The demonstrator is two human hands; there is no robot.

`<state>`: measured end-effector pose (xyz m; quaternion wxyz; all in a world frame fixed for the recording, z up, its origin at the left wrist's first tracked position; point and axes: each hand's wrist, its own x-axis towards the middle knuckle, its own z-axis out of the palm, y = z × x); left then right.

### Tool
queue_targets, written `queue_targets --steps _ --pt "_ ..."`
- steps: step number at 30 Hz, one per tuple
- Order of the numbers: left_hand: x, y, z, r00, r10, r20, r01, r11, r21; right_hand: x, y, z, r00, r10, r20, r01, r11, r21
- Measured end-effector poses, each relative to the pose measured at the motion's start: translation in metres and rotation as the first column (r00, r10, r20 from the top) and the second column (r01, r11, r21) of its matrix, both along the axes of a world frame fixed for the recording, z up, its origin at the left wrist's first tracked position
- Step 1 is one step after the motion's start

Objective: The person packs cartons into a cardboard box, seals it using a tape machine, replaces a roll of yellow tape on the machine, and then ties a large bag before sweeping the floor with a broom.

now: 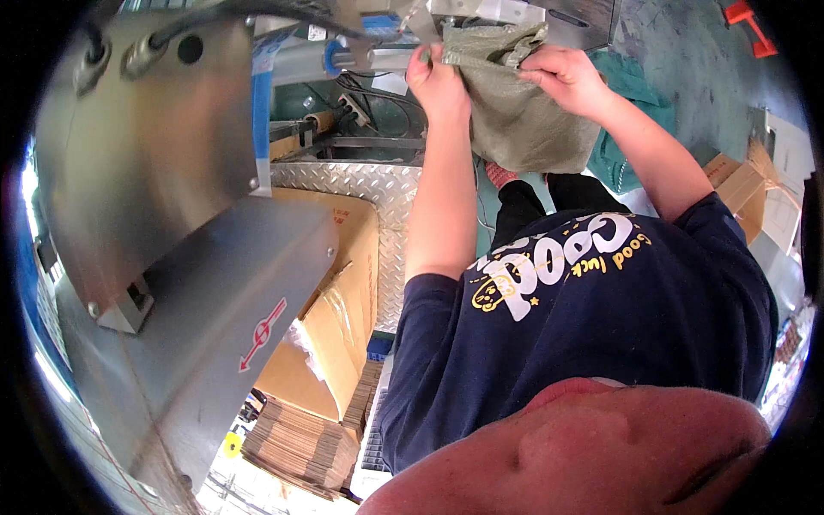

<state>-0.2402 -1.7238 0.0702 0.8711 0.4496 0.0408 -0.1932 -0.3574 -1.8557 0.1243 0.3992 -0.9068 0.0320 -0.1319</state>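
A grey-green woven sack (534, 124) hangs in front of me at the top of the view, its mouth upward and crumpled. My left hand (438, 86) is closed on the left edge of its rim, thumb upward. On the other side, my right hand (565, 79) pinches the rim's right edge between thumb and fingers. The sack's body droops between both forearms, over my legs. What it contains, if anything, is hidden.
A large metal machine housing (146, 163) with cables fills the left side. Below it are an open cardboard box (339, 318) and stacked flat cardboard (296, 442). A teal sack (614, 159) lies right of the held one. Diamond-patterned metal plate (395, 202) stands left of my legs.
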Motion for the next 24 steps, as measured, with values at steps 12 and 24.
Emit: queue_targets --steps 12,24 --pt "-0.036 0.044 0.007 0.711 -0.199 0.675 -0.307 0.775 0.552 -0.004 0.004 0.002 0.998 -0.066 0.005 0.066 0.993 -0.094" --pt "-0.032 0.008 0.014 0.783 -0.419 0.460 0.026 0.760 0.649 -0.002 -0.001 0.004 0.998 -0.018 0.054 0.022 0.998 -0.064"
